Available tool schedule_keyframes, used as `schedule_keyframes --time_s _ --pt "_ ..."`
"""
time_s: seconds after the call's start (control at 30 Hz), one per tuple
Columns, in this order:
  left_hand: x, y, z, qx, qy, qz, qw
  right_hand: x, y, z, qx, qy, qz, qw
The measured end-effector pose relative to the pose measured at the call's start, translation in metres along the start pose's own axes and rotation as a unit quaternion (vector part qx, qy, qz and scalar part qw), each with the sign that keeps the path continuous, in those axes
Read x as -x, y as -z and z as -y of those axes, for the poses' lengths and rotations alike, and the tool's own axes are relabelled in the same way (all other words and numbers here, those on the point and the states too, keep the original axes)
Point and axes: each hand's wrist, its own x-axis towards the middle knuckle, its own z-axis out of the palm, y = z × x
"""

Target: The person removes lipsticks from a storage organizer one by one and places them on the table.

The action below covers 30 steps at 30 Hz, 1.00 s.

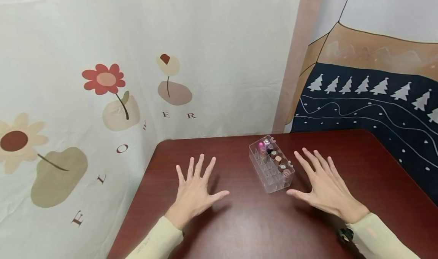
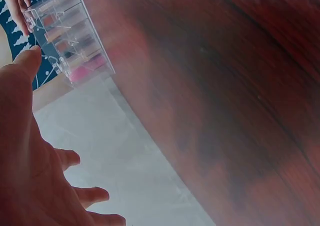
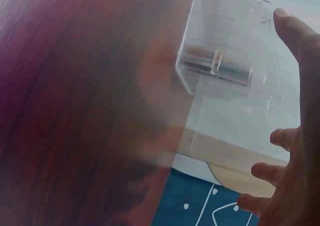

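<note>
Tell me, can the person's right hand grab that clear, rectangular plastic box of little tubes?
Probably yes. The right hand is outspread, empty and near the clear, rectangular plastic box, with nothing showing between them.

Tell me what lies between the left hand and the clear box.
Nothing but bare table lies between the left hand and the box; the head view shows that stretch.

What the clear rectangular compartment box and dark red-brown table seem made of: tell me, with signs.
The clear rectangular compartment box looks like glossy rigid plastic, perhaps acrylic: see-through walls, bright edges. The dark red-brown table looks like smooth, semi-gloss wood or wood-look laminate: streaky grain, soft sheen; I can't tell which.
</note>
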Motion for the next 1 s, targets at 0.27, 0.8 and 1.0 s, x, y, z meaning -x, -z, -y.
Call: schedule_keyframes --time_s 0.27,0.8,1.0 --pt "-0.007 -0.003 -0.006 0.016 -0.023 -0.017 0.9995 -0.004 -0.003 0.014 0.0 -0.009 -0.007 0.9999" --pt "-0.031 -0.009 -0.03 0.053 -0.051 -0.007 0.9973 -0.026 -0.014 0.046 -0.037 -0.018 -0.018 0.999" --pt "-0.043 -0.015 -0.043 0.077 -0.075 -0.012 0.9941 -0.03 -0.023 0.057 -0.049 -0.031 -0.018 0.9982"
